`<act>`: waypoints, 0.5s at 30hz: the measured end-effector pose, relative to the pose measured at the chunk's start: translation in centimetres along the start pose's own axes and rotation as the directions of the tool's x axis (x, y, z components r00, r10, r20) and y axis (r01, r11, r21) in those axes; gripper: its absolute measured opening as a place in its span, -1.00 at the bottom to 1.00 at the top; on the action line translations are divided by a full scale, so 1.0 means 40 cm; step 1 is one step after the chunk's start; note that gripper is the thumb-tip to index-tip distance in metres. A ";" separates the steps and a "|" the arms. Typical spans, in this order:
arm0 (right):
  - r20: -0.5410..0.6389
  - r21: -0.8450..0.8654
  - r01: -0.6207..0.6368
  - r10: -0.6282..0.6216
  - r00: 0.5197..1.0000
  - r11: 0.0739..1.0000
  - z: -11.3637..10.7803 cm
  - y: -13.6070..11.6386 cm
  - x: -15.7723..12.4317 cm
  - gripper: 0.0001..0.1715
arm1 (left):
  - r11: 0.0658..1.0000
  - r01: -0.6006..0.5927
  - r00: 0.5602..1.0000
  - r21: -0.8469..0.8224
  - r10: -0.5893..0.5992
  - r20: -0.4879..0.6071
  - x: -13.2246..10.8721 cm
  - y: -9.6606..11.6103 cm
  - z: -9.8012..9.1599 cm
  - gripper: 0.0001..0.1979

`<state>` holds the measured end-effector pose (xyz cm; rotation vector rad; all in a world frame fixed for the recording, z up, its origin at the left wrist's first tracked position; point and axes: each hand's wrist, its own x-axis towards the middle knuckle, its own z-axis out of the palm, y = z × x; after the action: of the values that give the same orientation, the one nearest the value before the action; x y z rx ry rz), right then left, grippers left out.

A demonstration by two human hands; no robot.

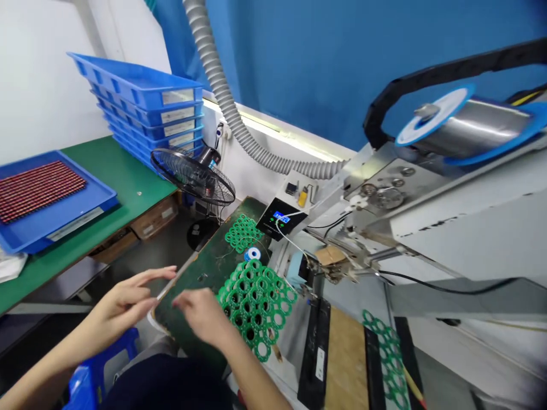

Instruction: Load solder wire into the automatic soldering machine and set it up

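Observation:
My left hand [123, 304] hovers at the left edge of a dark green board [200, 267], fingers stretched out and apart, holding nothing I can see. My right hand [205, 316] lies over the near end of the same board, back toward the camera, fingers curled down beside a cluster of green ring-shaped parts [256, 302]. What those fingers touch is hidden. A second batch of green rings [243, 232] sits at the board's far end, with a small blue-and-white spool [253, 254] between the two batches.
A soldering machine with a wire reel [465, 128] fills the right side, with a controller box [280, 219] and grey hose [222, 91]. A black fan [192, 176], stacked blue trays [145, 108] and a blue tray of red parts [43, 196] stand left. More green rings [388, 359] lie lower right.

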<state>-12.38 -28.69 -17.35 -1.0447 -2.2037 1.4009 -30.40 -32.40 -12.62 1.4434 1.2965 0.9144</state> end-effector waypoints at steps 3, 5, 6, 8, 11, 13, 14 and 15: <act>0.145 0.089 0.032 -0.045 0.988 0.996 0.061 -0.011 -0.030 -0.72 | 0.887 0.122 0.961 -0.446 -0.218 -0.170 0.026 -0.002 0.032 -0.59; 0.152 0.205 0.026 -0.058 0.987 0.978 0.061 -0.037 -0.053 -0.73 | 0.826 0.188 0.917 -0.532 -0.341 -0.205 0.038 -0.017 0.053 -0.55; 0.132 0.279 0.016 -0.054 0.990 0.960 0.048 -0.050 -0.060 -0.74 | 0.838 0.207 0.912 -0.504 -0.352 -0.210 0.040 -0.025 0.060 -0.54; 0.026 0.409 0.009 -0.022 0.999 0.913 0.008 -0.065 -0.065 -0.74 | 0.904 0.239 0.939 -0.355 -0.309 -0.154 0.037 -0.034 0.066 -0.57; -0.203 0.458 0.026 0.076 0.976 0.888 -0.031 -0.051 -0.056 -0.72 | 0.956 0.264 0.962 -0.126 -0.250 0.113 0.029 -0.032 0.068 -0.60; -0.253 0.423 0.019 0.099 0.962 0.906 -0.020 -0.031 -0.050 -0.70 | 0.956 0.274 0.945 -0.103 -0.248 0.215 0.032 -0.030 0.069 -0.57; -0.241 0.385 0.011 0.089 0.966 0.923 -0.004 -0.023 -0.048 -0.68 | 0.955 0.270 0.953 -0.120 -0.247 0.175 0.036 -0.030 0.072 -0.55; -0.214 0.332 0.005 0.070 0.974 0.943 0.016 -0.018 -0.047 -0.65 | 0.958 0.250 0.967 -0.140 -0.241 0.080 0.043 -0.032 0.075 -0.54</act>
<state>-11.79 -30.66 -16.81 -1.0594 -1.7254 1.5197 -27.63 -31.25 -14.76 1.1559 1.2991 0.7769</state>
